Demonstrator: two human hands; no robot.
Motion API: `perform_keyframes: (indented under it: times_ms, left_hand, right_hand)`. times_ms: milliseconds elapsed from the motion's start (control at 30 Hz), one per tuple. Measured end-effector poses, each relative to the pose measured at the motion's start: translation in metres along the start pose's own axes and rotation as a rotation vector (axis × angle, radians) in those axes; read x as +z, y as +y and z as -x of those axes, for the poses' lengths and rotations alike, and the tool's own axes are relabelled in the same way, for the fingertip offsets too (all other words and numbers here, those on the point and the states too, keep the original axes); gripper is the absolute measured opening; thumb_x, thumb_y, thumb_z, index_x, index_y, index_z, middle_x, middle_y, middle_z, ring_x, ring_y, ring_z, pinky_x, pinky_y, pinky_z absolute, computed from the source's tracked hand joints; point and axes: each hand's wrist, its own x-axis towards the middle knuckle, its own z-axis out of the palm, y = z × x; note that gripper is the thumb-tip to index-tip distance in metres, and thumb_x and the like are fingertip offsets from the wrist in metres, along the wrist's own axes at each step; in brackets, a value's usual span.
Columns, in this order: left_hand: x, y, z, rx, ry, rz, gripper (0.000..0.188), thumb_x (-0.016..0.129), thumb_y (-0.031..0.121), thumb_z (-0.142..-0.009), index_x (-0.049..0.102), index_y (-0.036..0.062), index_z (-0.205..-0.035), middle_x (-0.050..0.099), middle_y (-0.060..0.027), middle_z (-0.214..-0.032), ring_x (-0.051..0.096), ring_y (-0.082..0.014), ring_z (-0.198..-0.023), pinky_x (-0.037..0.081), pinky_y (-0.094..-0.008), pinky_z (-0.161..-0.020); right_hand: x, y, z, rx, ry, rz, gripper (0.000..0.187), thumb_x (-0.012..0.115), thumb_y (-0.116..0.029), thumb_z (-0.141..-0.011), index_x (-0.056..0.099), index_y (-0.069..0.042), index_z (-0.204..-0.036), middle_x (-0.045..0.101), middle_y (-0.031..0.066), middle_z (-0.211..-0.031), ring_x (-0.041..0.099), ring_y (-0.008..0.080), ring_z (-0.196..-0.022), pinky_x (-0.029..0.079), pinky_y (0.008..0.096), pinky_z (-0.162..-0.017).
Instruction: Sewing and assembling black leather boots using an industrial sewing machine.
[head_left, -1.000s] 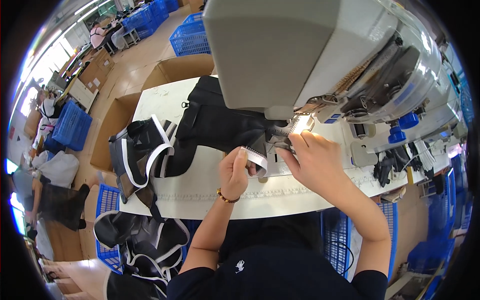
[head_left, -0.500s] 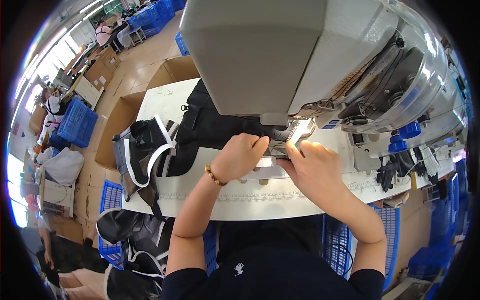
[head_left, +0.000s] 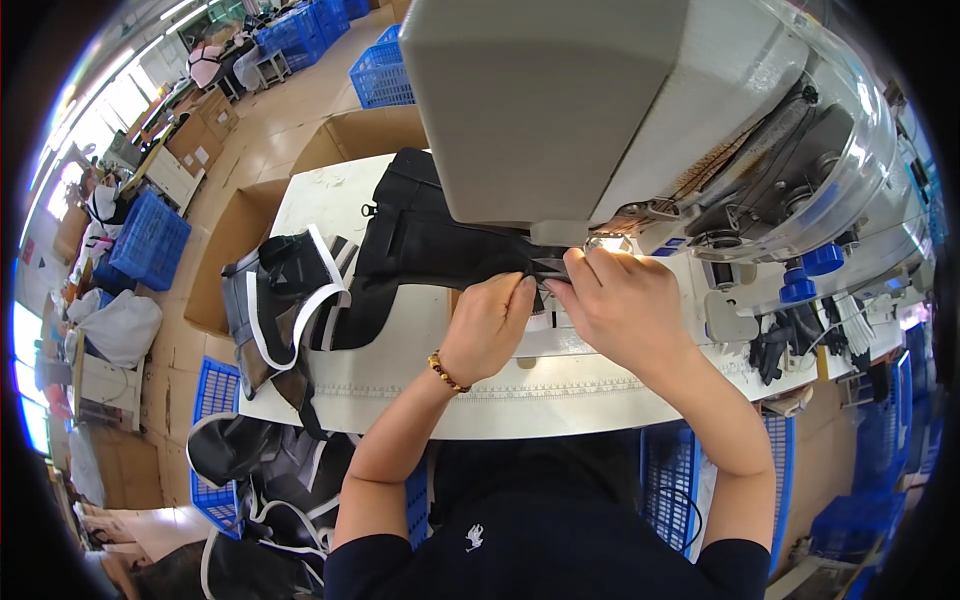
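A black sewn fabric piece with a zipper pull on its left side lies across the white sewing table. Its narrow right end runs under the grey sewing machine head. My left hand, a beaded bracelet on its wrist, is closed on the near edge of that end. Just to the right, my right hand pinches the tip of the same piece by the lit needle area. The needle and presser foot are mostly hidden behind the machine head and my right fingers.
Black pieces with white binding lie on the table's left. More of them fill a blue basket below. An open cardboard box stands beyond the left edge. Thread guides and blue knobs jut out at the right.
Both hands have come closer together; the right has shifted slightly left, the left slightly down. The bright toothed strip at my right fingers no longer shows. The view has shifted slightly.
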Motion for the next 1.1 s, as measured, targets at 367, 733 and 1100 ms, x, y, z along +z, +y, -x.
perform_keyframes:
  times_ms: [367, 733, 1100]
  left_hand:
    - [-0.005, -0.009, 0.003, -0.005, -0.046, 0.122, 0.026, 0.043, 0.011, -0.088, 0.041, -0.0041, -0.067, 0.040, -0.0134, -0.055, 0.033, -0.0215, -0.048, 0.032, -0.0331, -0.048]
    - [-0.007, -0.011, 0.010, -0.039, -0.113, 0.201, 0.028, 0.041, 0.014, -0.091, 0.040, -0.0023, -0.068, 0.036, -0.0075, -0.057, 0.030, -0.0137, -0.053, 0.031, -0.0297, -0.049]
    - [-0.007, -0.013, 0.010, -0.032, -0.089, 0.207, 0.028, 0.041, 0.014, -0.091, 0.040, -0.0018, -0.068, 0.035, -0.0059, -0.057, 0.029, -0.0131, -0.054, 0.030, -0.0286, -0.049]
  right_hand:
    - [0.005, -0.001, -0.007, -0.115, 0.062, 0.077, 0.026, 0.062, -0.023, -0.073, 0.047, -0.008, -0.058, 0.040, -0.0007, -0.051, 0.048, 0.0109, -0.043, 0.038, 0.0235, -0.039]
    - [0.003, 0.001, -0.003, -0.061, 0.041, 0.028, 0.028, 0.064, -0.029, -0.071, 0.048, -0.008, -0.060, 0.044, -0.0012, -0.054, 0.049, 0.0101, -0.043, 0.038, 0.0227, -0.039]
    - [0.003, -0.004, -0.008, -0.124, -0.006, 0.094, 0.023, 0.063, -0.024, -0.070, 0.050, -0.008, -0.059, 0.043, -0.0013, -0.053, 0.053, 0.0101, -0.047, 0.042, 0.0229, -0.042]
